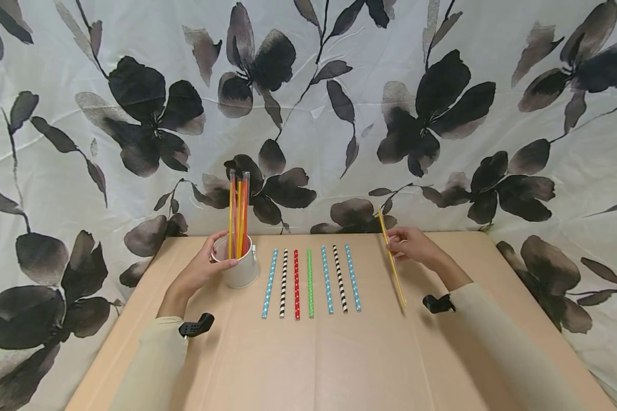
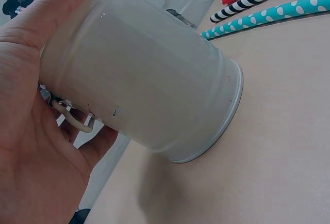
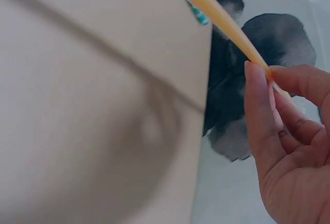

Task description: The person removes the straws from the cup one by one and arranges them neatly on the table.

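Observation:
My left hand [image 1: 201, 271] grips a small white metal bucket [image 1: 241, 274] by its upper side, thumb across the front near the rim. Several yellow, orange and red straws [image 1: 239, 220] stand upright in it. The left wrist view has the white bucket [image 2: 144, 74] tilted, with the left hand [image 2: 36, 105] around its rim end and a wire handle loop beside the fingers. On the other side, my right hand [image 1: 416, 248] pinches a yellow straw [image 1: 392, 262] between thumb and fingertips. Close up in the right wrist view, the yellow straw [image 3: 221, 20] slants over the table, casting a shadow.
Between the hands lies a row of patterned paper straws: blue dotted [image 1: 269, 283], black-striped [image 1: 284, 283], red [image 1: 296, 285], green [image 1: 310, 283] and more blue and striped ones. They rest on a light wooden table [image 1: 308, 365]. A floral cloth [image 1: 339, 142] hangs behind its far edge.

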`<state>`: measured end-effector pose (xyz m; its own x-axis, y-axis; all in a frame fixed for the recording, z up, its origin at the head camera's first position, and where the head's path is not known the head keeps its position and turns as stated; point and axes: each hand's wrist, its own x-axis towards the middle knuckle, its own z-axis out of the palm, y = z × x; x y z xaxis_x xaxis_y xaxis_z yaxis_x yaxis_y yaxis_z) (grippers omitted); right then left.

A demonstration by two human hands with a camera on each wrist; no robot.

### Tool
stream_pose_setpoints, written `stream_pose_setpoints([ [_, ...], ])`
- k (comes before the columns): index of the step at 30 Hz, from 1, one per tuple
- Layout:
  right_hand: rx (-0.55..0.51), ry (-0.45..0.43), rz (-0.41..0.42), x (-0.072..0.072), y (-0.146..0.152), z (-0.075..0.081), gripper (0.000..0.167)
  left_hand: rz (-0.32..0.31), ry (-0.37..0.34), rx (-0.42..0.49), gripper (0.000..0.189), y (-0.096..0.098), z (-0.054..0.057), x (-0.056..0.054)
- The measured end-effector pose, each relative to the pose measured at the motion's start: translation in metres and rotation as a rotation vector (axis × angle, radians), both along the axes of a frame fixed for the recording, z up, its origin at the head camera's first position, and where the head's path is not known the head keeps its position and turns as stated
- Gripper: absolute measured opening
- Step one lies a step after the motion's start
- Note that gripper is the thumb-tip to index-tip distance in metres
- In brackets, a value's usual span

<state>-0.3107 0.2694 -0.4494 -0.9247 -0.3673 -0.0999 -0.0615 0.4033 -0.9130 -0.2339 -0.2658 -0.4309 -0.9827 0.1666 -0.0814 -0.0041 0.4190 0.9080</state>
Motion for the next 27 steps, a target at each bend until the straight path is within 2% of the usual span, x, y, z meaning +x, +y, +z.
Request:
stream_pose_setpoints([
  [3,0.043,-0.019,0.013,0.002,0.007,-0.009,0.047,0.005,0.001,-0.001,0.094,-0.003,-0.007,-0.004],
  [8,0.158,-0.049,0.005,0.006,0.016,-0.021,0.043,0.018,0.018,-0.012,0.096,-0.012,-0.026,-0.015],
  [11,0.213,-0.065,-0.014,0.007,0.02,-0.026,0.039,0.02,0.032,-0.02,0.098,-0.015,-0.032,-0.018],
  [17,0.247,-0.066,-0.06,0.019,0.019,-0.034,0.036,-0.009,0.049,-0.01,0.096,-0.02,-0.029,-0.017],
  [20,0.303,-0.059,-0.096,0.027,0.014,-0.037,0.035,-0.02,0.048,-0.014,0.096,-0.023,-0.027,-0.015],
  [23,0.367,-0.066,-0.14,0.037,0.009,-0.036,0.035,-0.026,0.04,-0.024,0.096,-0.025,-0.026,-0.014],
  [27,0.382,-0.106,-0.173,0.049,0.002,-0.031,0.038,-0.04,0.026,-0.024,0.097,-0.028,-0.025,-0.012],
])
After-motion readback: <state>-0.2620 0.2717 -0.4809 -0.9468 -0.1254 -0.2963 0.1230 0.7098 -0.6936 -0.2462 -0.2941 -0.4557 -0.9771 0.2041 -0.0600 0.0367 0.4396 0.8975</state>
